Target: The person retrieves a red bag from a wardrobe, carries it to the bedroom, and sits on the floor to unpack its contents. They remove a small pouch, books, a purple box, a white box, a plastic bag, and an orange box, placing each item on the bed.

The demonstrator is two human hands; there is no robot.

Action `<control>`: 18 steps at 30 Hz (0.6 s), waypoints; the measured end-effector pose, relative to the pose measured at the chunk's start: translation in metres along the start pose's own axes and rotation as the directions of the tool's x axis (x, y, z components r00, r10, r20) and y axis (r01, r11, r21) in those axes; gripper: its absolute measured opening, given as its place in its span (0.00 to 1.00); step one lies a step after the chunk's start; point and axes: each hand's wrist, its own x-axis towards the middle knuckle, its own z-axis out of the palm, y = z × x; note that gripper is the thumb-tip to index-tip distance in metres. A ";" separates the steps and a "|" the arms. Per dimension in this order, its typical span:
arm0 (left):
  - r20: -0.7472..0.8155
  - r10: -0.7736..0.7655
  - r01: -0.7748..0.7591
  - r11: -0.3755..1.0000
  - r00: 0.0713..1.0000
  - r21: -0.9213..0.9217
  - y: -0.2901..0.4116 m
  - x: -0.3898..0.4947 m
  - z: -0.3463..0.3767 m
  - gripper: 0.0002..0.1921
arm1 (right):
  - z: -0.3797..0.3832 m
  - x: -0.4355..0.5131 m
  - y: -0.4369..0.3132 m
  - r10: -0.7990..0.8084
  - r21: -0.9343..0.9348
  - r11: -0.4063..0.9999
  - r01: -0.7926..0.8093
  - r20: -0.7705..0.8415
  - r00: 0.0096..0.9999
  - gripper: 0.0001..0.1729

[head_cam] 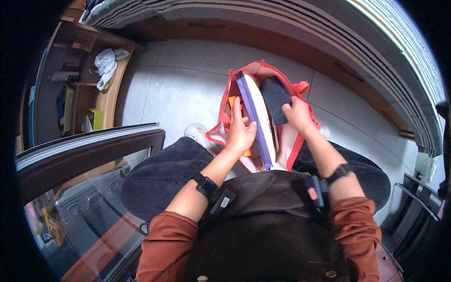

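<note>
A red-edged bag (290,155) stands open between my knees. Inside it, a flat purple and white item (259,116) stands on edge along the middle. My left hand (242,132) is in the bag on the left side of that item, fingers apart, near an orange item (232,102); whether it grips anything cannot be told. My right hand (298,113) is at the right side of the bag, its thumb and fingers on a dark blue item (275,98), which looks like folded cloth.
A wooden shelf unit (109,102) with a white plastic bag (105,65) stands at the left. Below it is a dark-framed glass panel (95,151). A bed with a striped cover (317,26) borders the tiled floor (183,84). A metal-framed object (415,197) is at the right.
</note>
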 end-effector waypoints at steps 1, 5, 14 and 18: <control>0.097 -0.067 0.077 0.991 0.993 -0.106 -0.006 0.000 0.001 0.36 | -0.017 -0.006 -0.002 -0.014 0.093 0.996 0.016 -0.023 1.000 0.15; 0.395 -0.308 0.411 0.887 0.866 -0.211 -0.026 -0.017 0.021 0.25 | -0.070 -0.054 -0.024 -0.059 0.594 0.804 -0.015 0.105 0.993 0.14; 0.733 0.092 -0.167 0.985 0.674 0.030 -0.050 -0.070 0.056 0.26 | -0.006 -0.092 -0.068 -0.239 -0.083 0.967 0.239 0.016 0.971 0.19; 0.740 0.077 -0.105 0.994 0.668 -0.009 -0.057 -0.072 0.052 0.28 | -0.009 -0.093 -0.058 -0.180 -0.091 0.973 0.211 0.267 0.947 0.22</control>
